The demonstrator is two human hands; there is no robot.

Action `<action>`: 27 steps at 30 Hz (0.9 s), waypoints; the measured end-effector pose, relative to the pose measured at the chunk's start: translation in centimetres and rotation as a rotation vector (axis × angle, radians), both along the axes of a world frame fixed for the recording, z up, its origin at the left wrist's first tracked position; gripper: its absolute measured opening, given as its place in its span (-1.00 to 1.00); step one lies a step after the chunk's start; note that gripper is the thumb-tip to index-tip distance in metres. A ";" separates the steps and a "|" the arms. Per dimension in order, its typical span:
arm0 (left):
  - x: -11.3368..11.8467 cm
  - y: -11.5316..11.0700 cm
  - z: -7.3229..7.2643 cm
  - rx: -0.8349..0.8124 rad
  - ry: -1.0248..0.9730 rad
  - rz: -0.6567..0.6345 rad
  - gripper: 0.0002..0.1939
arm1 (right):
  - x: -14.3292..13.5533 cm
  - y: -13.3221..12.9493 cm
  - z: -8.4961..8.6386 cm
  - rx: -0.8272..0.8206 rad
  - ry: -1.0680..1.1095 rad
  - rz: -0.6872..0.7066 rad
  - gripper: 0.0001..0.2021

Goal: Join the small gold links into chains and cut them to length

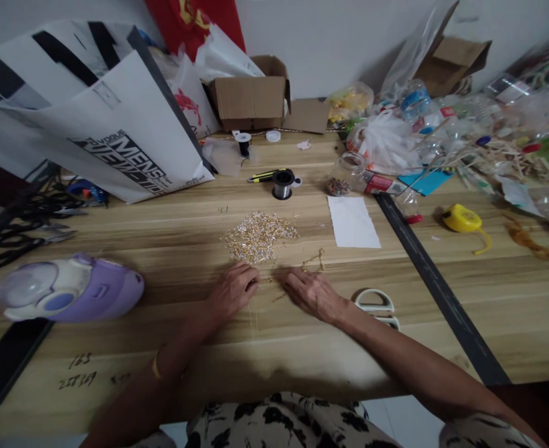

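Note:
A loose pile of gold and silver beads lies on the wooden table. Just below it my left hand rests with curled fingers, and a short gold beaded strand runs from its fingertips. My right hand is closed, fingers pointing down at the table. More of the gold strand lies above its knuckles, and another piece comes out below its fingertips. My fingers hide how the strand runs between these parts. White-handled scissors lie partly under my right forearm.
A wire spool and a yellow-black cutter lie behind the beads. A jar, white paper and a tape measure are rightward. A purple device, black scissors and a large paper bag stand left.

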State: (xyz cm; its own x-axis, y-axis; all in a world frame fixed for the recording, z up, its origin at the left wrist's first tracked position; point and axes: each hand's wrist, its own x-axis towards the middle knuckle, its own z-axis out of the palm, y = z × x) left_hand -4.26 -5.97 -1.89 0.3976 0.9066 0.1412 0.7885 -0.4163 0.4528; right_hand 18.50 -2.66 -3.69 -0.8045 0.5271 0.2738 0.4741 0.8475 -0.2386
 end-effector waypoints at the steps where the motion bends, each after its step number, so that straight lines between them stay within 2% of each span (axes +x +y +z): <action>1: 0.0 0.0 0.1 -0.007 0.002 -0.002 -0.84 | 0.0 0.0 0.0 0.003 0.011 0.004 -0.83; 8: -0.4 0.0 0.7 -0.068 0.040 -0.026 -0.83 | 0.1 -0.4 0.8 -0.014 0.017 0.174 -0.79; 15: -0.7 -0.1 0.5 -0.067 0.063 -0.038 -0.85 | 0.1 -0.5 0.4 -0.029 -0.014 0.198 -0.79; 21: -1.1 0.0 1.1 -0.079 0.055 -0.049 -0.90 | 0.0 -0.7 -0.2 0.022 -0.026 0.212 -0.82; 27: 0.4 -0.8 0.8 -0.119 -0.007 -0.150 -0.90 | 0.0 -0.8 0.0 0.028 -0.045 0.218 -0.85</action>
State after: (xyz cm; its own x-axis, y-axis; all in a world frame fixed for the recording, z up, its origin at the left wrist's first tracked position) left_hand -3.89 -6.77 -1.10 0.5289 0.8478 0.0397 0.7181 -0.4719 0.5114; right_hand 18.54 -3.41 -3.72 -0.9103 0.3320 0.2473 0.2884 0.9371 -0.1965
